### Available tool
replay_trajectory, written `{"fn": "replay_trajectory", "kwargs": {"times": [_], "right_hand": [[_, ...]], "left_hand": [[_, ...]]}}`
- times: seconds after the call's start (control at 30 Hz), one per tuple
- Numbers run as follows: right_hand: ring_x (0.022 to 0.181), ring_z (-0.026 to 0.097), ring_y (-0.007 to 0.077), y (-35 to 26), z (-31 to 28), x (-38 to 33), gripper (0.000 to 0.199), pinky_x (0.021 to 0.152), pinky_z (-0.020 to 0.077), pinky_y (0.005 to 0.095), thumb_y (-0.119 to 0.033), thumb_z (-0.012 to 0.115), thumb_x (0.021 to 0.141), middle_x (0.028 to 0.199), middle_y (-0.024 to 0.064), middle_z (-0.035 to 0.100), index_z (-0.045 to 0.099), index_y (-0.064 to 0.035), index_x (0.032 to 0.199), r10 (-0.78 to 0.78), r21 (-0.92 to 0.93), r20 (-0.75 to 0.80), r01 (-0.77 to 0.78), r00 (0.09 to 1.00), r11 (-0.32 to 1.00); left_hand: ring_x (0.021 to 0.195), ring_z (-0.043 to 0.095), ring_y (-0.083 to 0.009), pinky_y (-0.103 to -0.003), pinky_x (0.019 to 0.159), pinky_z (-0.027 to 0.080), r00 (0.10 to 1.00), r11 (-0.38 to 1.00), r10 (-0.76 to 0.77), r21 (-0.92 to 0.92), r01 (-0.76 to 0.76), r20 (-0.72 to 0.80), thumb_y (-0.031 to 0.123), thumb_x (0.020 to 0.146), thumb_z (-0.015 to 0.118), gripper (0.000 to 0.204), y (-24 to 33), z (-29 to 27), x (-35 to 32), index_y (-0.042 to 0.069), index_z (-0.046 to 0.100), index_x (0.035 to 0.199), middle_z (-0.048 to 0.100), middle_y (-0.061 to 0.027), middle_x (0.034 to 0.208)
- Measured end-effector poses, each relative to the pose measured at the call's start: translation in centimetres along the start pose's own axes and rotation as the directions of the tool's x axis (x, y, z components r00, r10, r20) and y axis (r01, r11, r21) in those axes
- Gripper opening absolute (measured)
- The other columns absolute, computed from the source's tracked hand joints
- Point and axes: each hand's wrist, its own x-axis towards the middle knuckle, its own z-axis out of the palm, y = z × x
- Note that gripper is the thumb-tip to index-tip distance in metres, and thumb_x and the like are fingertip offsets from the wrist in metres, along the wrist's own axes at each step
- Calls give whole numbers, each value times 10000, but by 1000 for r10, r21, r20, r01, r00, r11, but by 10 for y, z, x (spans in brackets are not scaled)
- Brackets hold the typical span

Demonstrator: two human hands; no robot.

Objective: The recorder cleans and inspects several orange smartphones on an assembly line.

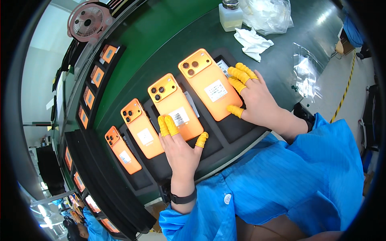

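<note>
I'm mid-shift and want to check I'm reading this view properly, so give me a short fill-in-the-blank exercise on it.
1. In the row before the hands lie ____ orange phones.
2. The left hand and right hand both wear ____ fingertip covers.
3. The sleeves reaching toward the wrists are ____.
4. The fan stands toward the picture's upper ____ corner.

Missing words: four; yellow; blue; left.

From the wearer's head, the phones and tabletop are viewed downward at close range; straight edges are bent by the wide lens, and floor is taken in at the right.
</note>
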Motion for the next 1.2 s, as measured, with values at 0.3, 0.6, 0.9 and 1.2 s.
{"fn": "replay_trajectory", "kwargs": {"times": [0.3, 0.6, 0.9, 1.2], "right_hand": [[1092, 429, 303, 13, -22, 22, 504, 976, 257, 435, -259, 648, 704, 1206, 149, 443, 507, -11, 1120, -27, -28, -189, 22, 982, 999], [893, 541, 270, 3, -31, 53, 382, 749, 454, 337, -231, 640, 704, 994, 137, 530, 576, -32, 1023, 134, 29, 38, -135, 990, 990], [952, 499, 258, 2, -3, 54, 309, 826, 381, 356, -193, 629, 699, 969, 137, 512, 595, -21, 953, 85, -114, 34, -81, 996, 990], [974, 482, 269, -2, 1, 43, 366, 888, 328, 374, -244, 638, 708, 989, 156, 512, 580, -11, 985, 2, -82, -74, -9, 997, 997]], "left_hand": [[1094, 375, -398, -411, 933, 322, 997, 990, 17, -141, -27, -76, 206, 704, 694, 736, -1, -24, 4, -111, 287, 1229, 340, -270, 1237], [1046, 451, -357, -375, 908, 365, 991, 978, -55, -205, 29, -124, 175, 751, 654, 580, -11, -31, 10, -102, 374, 1177, 441, -244, 1136], [921, 545, -189, -271, 788, 443, 953, 737, -302, -627, 252, 28, 108, 823, 574, 413, -22, -44, 9, -73, 419, 1159, 532, -161, 1044], [970, 537, -296, -343, 827, 432, 957, 885, -287, -372, 278, 32, 156, 798, 601, 448, -13, -40, 7, -78, 430, 1139, 523, -212, 1079]]}}
